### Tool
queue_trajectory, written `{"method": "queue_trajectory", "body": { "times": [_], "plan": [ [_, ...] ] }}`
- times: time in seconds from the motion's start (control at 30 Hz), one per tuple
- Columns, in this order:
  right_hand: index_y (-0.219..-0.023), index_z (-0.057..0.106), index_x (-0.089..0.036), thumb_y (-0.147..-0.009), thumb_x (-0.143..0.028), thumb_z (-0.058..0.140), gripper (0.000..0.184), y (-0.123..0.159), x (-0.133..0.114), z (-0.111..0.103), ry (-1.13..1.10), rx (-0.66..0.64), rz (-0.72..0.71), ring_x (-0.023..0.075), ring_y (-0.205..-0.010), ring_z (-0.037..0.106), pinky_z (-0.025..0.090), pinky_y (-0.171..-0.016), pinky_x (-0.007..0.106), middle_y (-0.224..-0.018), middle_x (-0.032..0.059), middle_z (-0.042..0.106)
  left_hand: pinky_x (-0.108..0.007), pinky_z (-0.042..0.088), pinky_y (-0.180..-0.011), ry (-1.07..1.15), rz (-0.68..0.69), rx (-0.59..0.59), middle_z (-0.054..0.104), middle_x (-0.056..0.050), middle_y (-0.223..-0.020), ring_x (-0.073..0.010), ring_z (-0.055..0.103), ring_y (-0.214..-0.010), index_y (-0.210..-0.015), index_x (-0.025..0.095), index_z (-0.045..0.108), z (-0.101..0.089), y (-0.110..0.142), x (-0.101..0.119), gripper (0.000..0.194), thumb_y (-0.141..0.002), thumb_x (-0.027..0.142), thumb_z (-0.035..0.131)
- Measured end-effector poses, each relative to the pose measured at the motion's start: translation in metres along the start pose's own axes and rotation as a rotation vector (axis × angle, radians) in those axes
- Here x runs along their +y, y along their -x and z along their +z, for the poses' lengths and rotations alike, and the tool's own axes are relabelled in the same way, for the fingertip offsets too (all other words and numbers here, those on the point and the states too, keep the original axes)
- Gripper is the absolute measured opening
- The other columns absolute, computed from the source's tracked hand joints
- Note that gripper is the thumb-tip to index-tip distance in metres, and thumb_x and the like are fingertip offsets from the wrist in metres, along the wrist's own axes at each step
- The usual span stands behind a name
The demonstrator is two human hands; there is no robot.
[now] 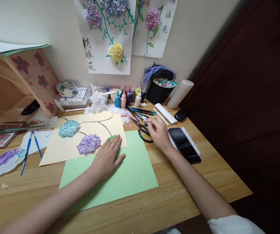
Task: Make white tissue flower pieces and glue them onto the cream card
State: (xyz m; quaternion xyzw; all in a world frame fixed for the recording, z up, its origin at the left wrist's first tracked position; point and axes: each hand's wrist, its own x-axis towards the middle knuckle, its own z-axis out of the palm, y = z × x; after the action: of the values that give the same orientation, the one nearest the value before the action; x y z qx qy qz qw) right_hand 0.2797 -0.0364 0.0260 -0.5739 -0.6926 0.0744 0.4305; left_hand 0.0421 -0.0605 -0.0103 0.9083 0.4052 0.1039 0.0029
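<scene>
My left hand [108, 156] lies flat with its fingers out on the lower right of a cream sheet [54, 152]. Its fingertips partly cover a small bright green patch [111, 138]. The sheet bears a blue crinkled-paper flower [69, 128], a purple one [89, 144] and thin dark drawn stems. Under its lower edge lies a light green sheet [127, 175]. My right hand [158, 132] hovers by the black scissors [142, 126] and loose pens, thumb and forefinger drawn together. Whatever is between those fingers is too small or hidden to make out.
Small paint bottles [127, 99], a black case of markers [160, 89] and a white roll [180, 94] stand along the wall. A phone [185, 144] and a mouse [180, 115] lie at right. Paintbrushes [26, 152] and a purple-stained palette [7, 161] lie at left.
</scene>
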Motion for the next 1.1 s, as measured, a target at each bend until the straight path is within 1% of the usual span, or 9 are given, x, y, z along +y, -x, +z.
{"method": "queue_trajectory", "body": {
  "times": [0.1, 0.2, 0.3, 0.4, 0.5, 0.63, 0.8, 1.0, 1.1],
  "plan": [
    [-0.11, 0.063, -0.021, -0.088, -0.018, 0.044, 0.03, 0.02, -0.025, 0.025, -0.054, -0.306, -0.064, 0.0176, -0.089, 0.057, 0.05, -0.078, 0.032, -0.096, 0.0068, 0.057, -0.044, 0.027, -0.111, 0.029, -0.034, 0.007, 0.033, -0.018, -0.144, -0.0252, 0.03, -0.134, -0.138, 0.007, 0.032, 0.0, 0.0, 0.003, 0.06, -0.09, 0.044, 0.038],
    [-0.12, 0.058, -0.018, -0.088, -0.017, 0.044, 0.035, 0.04, -0.037, 0.049, -0.039, -0.409, -0.022, 0.0188, -0.093, 0.056, 0.048, -0.085, 0.033, -0.094, 0.0078, 0.057, -0.043, 0.029, -0.11, 0.085, -0.077, 0.059, 0.02, -0.021, -0.148, -0.0257, 0.02, -0.138, -0.143, 0.005, 0.017, -0.003, 0.006, 0.004, 0.067, -0.091, 0.043, 0.037],
    [-0.129, 0.05, -0.018, -0.087, -0.019, 0.046, 0.043, 0.051, -0.041, 0.06, 0.033, -0.427, -0.032, 0.0218, -0.094, 0.053, 0.047, -0.087, 0.039, -0.094, 0.0088, 0.056, -0.043, 0.03, -0.109, 0.111, -0.129, 0.083, 0.015, -0.022, -0.15, -0.0252, 0.016, -0.139, -0.144, 0.005, 0.006, -0.007, 0.021, 0.004, 0.065, -0.093, 0.033, 0.034],
    [-0.131, 0.048, -0.023, -0.087, -0.021, 0.047, 0.045, 0.053, -0.042, 0.061, 0.06, -0.449, -0.043, 0.0229, -0.091, 0.052, 0.047, -0.084, 0.042, -0.093, 0.0081, 0.055, -0.042, 0.035, -0.106, 0.124, -0.17, 0.063, 0.02, -0.024, -0.148, -0.0256, 0.021, -0.138, -0.144, 0.005, 0.006, -0.006, 0.038, 0.006, 0.06, -0.093, 0.025, 0.031],
    [-0.131, 0.048, -0.025, -0.088, -0.021, 0.047, 0.044, 0.052, -0.043, 0.059, 0.013, -0.468, -0.022, 0.0216, -0.09, 0.051, 0.046, -0.084, 0.041, -0.092, 0.0067, 0.054, -0.044, 0.034, -0.106, 0.125, -0.16, 0.047, 0.022, -0.025, -0.147, -0.027, 0.019, -0.138, -0.143, 0.003, 0.01, -0.001, 0.047, 0.008, 0.058, -0.092, 0.022, 0.031],
    [-0.13, 0.049, -0.026, -0.088, -0.021, 0.048, 0.042, 0.051, -0.044, 0.059, -0.018, -0.489, -0.019, 0.02, -0.089, 0.049, 0.044, -0.085, 0.039, -0.09, 0.0055, 0.053, -0.043, 0.033, -0.107, 0.127, -0.15, 0.043, 0.02, -0.024, -0.148, -0.027, 0.017, -0.139, -0.142, 0.001, 0.012, 0.003, 0.048, 0.007, 0.058, -0.091, 0.021, 0.032],
    [-0.129, 0.05, -0.022, -0.089, -0.02, 0.045, 0.04, 0.052, -0.045, 0.059, 0.058, -0.469, -0.068, 0.0204, -0.088, 0.047, 0.043, -0.082, 0.038, -0.091, 0.007, 0.054, -0.039, 0.033, -0.108, 0.082, -0.137, 0.062, 0.021, -0.022, -0.148, -0.026, 0.022, -0.137, -0.141, 0.001, 0.019, 0.001, 0.048, 0.005, 0.058, -0.091, 0.024, 0.034],
    [-0.125, 0.056, -0.016, -0.089, -0.022, 0.044, 0.039, 0.057, -0.047, 0.061, 0.292, -0.43, -0.27, 0.023, -0.082, 0.044, 0.041, -0.074, 0.039, -0.087, 0.0099, 0.055, -0.039, 0.028, -0.112, 0.056, -0.094, -0.004, 0.022, -0.012, -0.149, -0.0259, 0.02, -0.138, -0.141, 0.007, 0.028, -0.003, 0.044, 0.005, 0.055, -0.09, 0.027, 0.035],
    [-0.123, 0.058, -0.015, -0.088, -0.024, 0.045, 0.038, 0.059, -0.048, 0.061, 0.357, -0.426, -0.302, 0.0231, -0.081, 0.044, 0.04, -0.073, 0.038, -0.085, 0.01, 0.056, -0.04, 0.029, -0.111, 0.059, -0.104, -0.039, 0.024, -0.009, -0.149, -0.0276, 0.021, -0.138, -0.14, 0.009, 0.03, -0.006, 0.042, 0.005, 0.054, -0.09, 0.027, 0.036]
  ]
}}
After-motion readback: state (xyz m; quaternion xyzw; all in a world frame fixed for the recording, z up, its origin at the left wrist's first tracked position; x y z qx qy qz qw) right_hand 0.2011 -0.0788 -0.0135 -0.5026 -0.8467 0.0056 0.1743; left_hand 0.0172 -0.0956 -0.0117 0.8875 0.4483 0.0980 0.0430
